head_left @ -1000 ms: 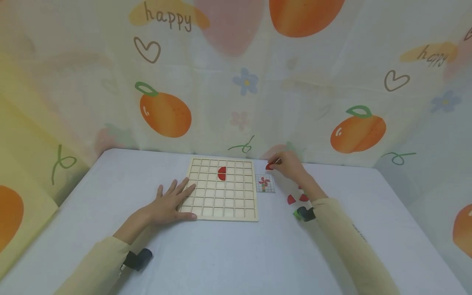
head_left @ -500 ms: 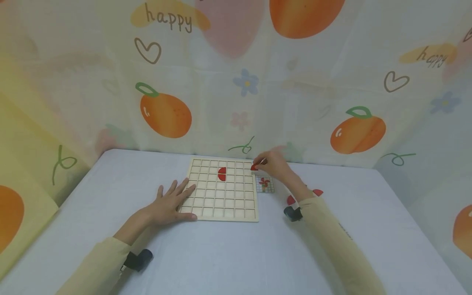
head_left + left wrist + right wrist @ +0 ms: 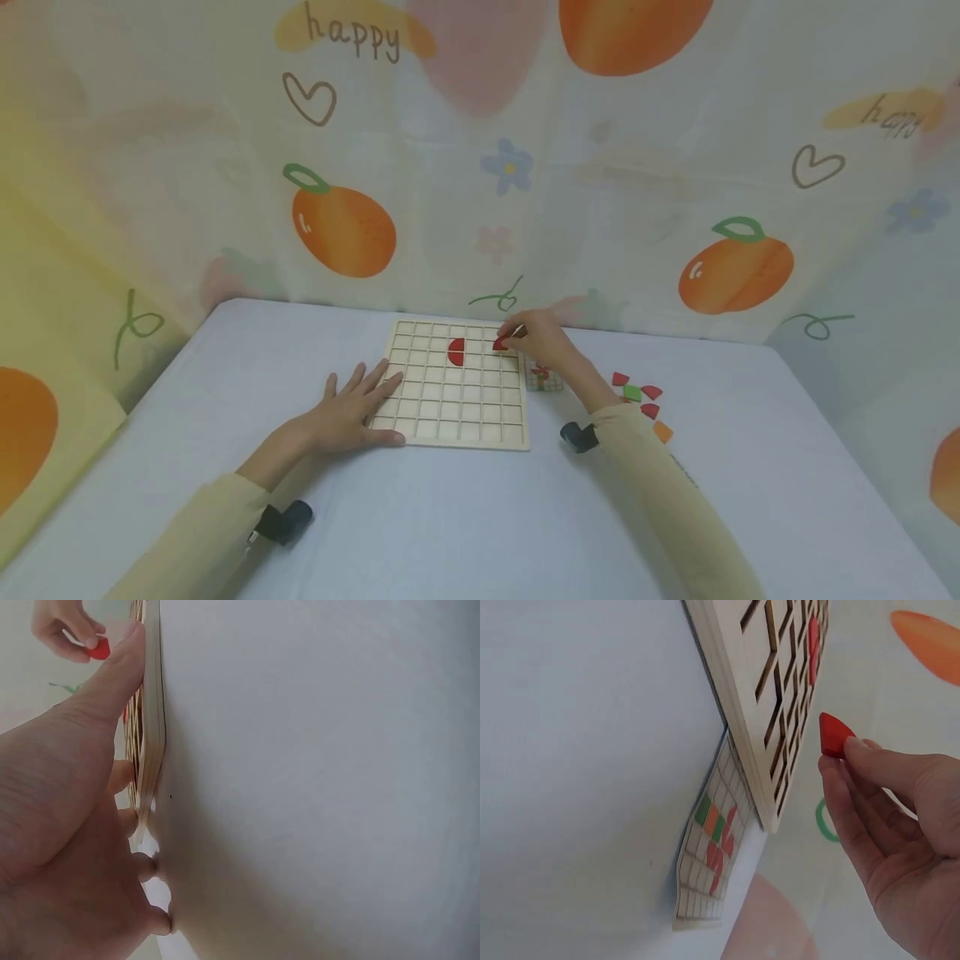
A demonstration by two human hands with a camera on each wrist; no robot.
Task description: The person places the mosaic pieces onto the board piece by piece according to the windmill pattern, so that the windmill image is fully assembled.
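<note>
A square wooden grid board (image 3: 450,408) lies on the table. Two red quarter-circle pieces (image 3: 456,352) sit in its upper middle cells, one above the other. My left hand (image 3: 347,419) rests with spread, straight fingers on the board's left edge. Between thumb and fingertips, my right hand (image 3: 543,340) pinches another red quarter-circle piece (image 3: 834,736), held above the board's upper right part. Just right of the board lies a pattern card (image 3: 546,380) printed with a red pinwheel on a grid, partly covered by the right hand in the head view.
To the right of the card lie several loose pieces: red quarter-circles (image 3: 651,392), a green square (image 3: 632,392) and an orange square (image 3: 662,431). The right sleeve (image 3: 645,467) passes close to them. A printed curtain (image 3: 420,167) hangs behind the table.
My right hand has moved left with the red piece, from beyond the card to over the board. More loose pieces have come into sight. The left hand stays on the board.
</note>
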